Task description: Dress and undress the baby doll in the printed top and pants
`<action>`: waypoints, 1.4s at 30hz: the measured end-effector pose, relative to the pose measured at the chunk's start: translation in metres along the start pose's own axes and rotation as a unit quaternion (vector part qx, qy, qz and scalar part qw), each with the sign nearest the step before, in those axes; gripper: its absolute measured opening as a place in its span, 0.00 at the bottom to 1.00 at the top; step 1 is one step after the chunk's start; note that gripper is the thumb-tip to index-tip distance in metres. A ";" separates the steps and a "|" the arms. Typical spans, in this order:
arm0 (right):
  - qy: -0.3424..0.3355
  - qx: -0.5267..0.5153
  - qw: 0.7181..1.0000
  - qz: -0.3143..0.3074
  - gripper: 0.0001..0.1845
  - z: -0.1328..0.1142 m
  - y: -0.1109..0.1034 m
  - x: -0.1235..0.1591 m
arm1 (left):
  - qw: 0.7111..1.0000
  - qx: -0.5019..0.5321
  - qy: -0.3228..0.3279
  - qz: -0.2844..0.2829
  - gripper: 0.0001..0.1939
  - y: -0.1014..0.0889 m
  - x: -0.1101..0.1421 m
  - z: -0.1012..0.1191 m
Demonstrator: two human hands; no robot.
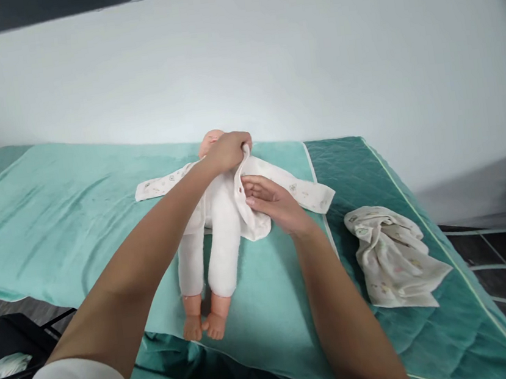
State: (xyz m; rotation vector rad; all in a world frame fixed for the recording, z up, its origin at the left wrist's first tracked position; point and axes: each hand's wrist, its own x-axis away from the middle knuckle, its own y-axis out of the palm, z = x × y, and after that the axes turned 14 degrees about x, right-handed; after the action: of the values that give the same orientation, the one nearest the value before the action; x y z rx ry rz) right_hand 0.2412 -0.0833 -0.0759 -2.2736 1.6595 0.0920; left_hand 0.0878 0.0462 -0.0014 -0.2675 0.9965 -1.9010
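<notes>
A baby doll (225, 254) in white leg coverings lies on its back, feet toward me. Its white printed baby shirt (257, 224) hangs unfastened at the front, both sleeves spread out sideways. Near the doll's neck, my left hand (231, 149) pinches the shirt's upper edge and lifts it; the hand covers part of the head. Lower down, my right hand (275, 201) has its fingers closed around the same front edge, by a small dark dot that looks like a snap. My left forearm crosses over the doll's torso and hides some of it.
The doll rests on a light green sheet (75, 211) over a darker green quilted mattress (458, 324). A crumpled printed cloth (395, 261) lies at the right. A white wall (236, 56) stands behind the bed. A black chair (18, 341) is at the lower left.
</notes>
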 end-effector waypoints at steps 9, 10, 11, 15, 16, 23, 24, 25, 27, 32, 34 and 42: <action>-0.078 0.098 0.990 -0.069 0.26 -0.001 -0.008 0.004 | 0.985 0.007 -0.059 0.159 0.10 -0.005 0.033 -0.032; -0.077 0.099 0.990 -0.072 0.28 -0.002 -0.008 0.005 | 0.985 0.013 -0.047 0.168 0.09 -0.003 0.038 -0.033; -0.072 0.103 0.989 -0.077 0.29 -0.004 -0.007 0.006 | 0.982 0.022 -0.038 0.183 0.08 -0.002 0.045 -0.034; -0.053 0.150 0.982 -0.105 0.31 -0.017 0.005 0.008 | 0.963 0.092 -0.044 0.249 0.10 0.004 0.084 -0.036; -0.055 0.160 0.980 -0.109 0.31 -0.020 0.008 0.008 | 0.957 0.114 -0.049 0.261 0.10 0.005 0.097 -0.037; -0.034 0.118 0.990 -0.066 0.32 -0.010 -0.008 0.016 | 0.927 0.145 -0.115 0.327 0.11 0.020 0.200 -0.063; -0.027 0.116 0.991 -0.054 0.32 -0.006 -0.011 0.020 | 0.927 0.149 -0.134 0.317 0.11 0.021 0.215 -0.067; -0.017 0.117 0.992 -0.044 0.33 -0.002 -0.014 0.025 | 0.930 0.154 -0.150 0.299 0.11 0.022 0.228 -0.070; 0.018 0.132 0.991 -0.021 0.36 0.007 -0.015 0.036 | 0.941 0.146 -0.166 0.255 0.14 0.021 0.252 -0.072; 0.152 0.291 0.939 0.105 0.30 0.028 0.005 0.057 | 0.967 0.091 -0.159 0.176 0.22 0.018 0.276 -0.065; 0.177 0.341 0.913 0.136 0.24 0.030 0.017 0.058 | 0.966 0.081 -0.173 0.172 0.22 0.018 0.272 -0.063; 0.185 0.392 0.871 0.232 0.20 0.017 0.052 0.070 | 0.943 0.141 -0.167 0.249 0.15 0.035 0.262 -0.056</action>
State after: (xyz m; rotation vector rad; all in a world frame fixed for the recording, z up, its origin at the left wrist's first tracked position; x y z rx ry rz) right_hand 0.2169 -0.1563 -0.1206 -1.3061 1.9126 -0.8071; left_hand -0.0601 -0.1469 -0.1190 -0.1438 0.4921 -1.4451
